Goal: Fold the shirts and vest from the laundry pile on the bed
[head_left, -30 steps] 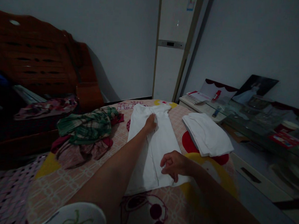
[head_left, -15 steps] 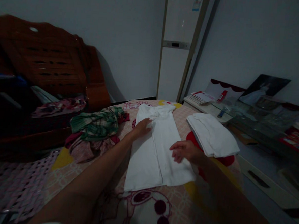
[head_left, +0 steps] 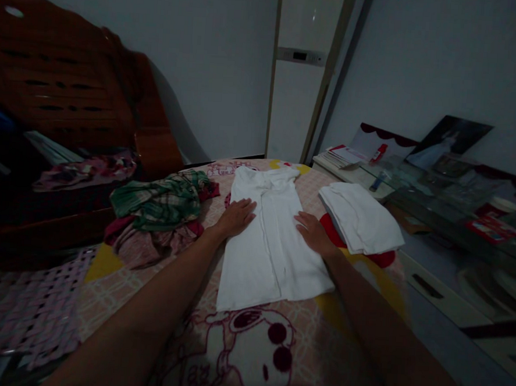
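A white garment (head_left: 267, 246) lies spread on the patterned cloth (head_left: 211, 382), its two side parts folded inward so their edges run down the middle. On its left side my left hand (head_left: 238, 216) rests flat with the fingers stretched out. My right hand (head_left: 314, 231) lies on the right edge, its fingers also extended and touching the fabric. Neither hand grips anything. To the right of the garment sits a stack of folded white cloth (head_left: 363, 218).
A crumpled heap of green plaid and pinkish clothes (head_left: 158, 210) lies at the left. Beyond it stands a carved wooden bench (head_left: 72, 88). At the right is a glass-topped cabinet (head_left: 441, 198) with papers, a photo and small items. A woven pink seat (head_left: 28, 307) is lower left.
My right hand has come down and moved forward onto the garment's right edge, its curled fingers now straight. My left hand has shifted slightly toward the left edge and flattened. The view has tilted a little.
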The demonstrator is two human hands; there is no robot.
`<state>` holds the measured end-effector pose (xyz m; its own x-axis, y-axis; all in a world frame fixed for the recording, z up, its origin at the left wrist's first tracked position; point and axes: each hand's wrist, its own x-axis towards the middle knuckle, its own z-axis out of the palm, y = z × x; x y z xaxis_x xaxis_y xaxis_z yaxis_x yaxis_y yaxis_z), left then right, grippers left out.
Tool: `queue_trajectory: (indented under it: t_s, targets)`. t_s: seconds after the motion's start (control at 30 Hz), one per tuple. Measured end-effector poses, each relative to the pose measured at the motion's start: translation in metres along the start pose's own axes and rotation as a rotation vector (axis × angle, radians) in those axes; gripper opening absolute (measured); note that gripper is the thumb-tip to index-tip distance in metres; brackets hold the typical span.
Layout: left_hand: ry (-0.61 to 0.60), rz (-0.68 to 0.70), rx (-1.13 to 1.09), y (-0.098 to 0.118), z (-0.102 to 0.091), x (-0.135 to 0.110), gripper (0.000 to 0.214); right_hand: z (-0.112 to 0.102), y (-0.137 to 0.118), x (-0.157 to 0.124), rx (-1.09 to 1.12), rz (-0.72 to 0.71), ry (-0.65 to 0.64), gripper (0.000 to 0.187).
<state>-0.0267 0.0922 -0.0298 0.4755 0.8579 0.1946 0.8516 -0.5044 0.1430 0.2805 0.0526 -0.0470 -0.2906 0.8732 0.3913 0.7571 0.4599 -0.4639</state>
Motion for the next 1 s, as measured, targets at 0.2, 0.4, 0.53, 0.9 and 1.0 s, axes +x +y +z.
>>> queue_trajectory:
  t_s: [0.2,0.4,0.53,0.9,1.0]
  targets:
    - [-0.028,0.004,-0.017,0.002,-0.001,-0.002,0.05,0.004,-0.006,-0.006,-0.16,-0.08,-0.029,0.042]
    - [-0.022,-0.005,-0.031,0.005,-0.002,-0.004,0.048,0.006,-0.019,-0.01,-0.2,-0.146,-0.107,0.053]
    - [-0.002,-0.009,-0.08,0.006,-0.002,-0.005,0.048,0.009,-0.028,-0.012,-0.2,-0.16,-0.18,0.056]
    - [0.201,-0.483,-0.131,-0.024,-0.029,-0.008,0.025,-0.033,-0.064,-0.011,0.128,-0.189,-0.312,0.03]
    - [0.174,-0.587,-0.12,-0.025,-0.033,-0.009,0.026,-0.036,-0.114,-0.018,0.344,-0.321,-0.413,0.022]
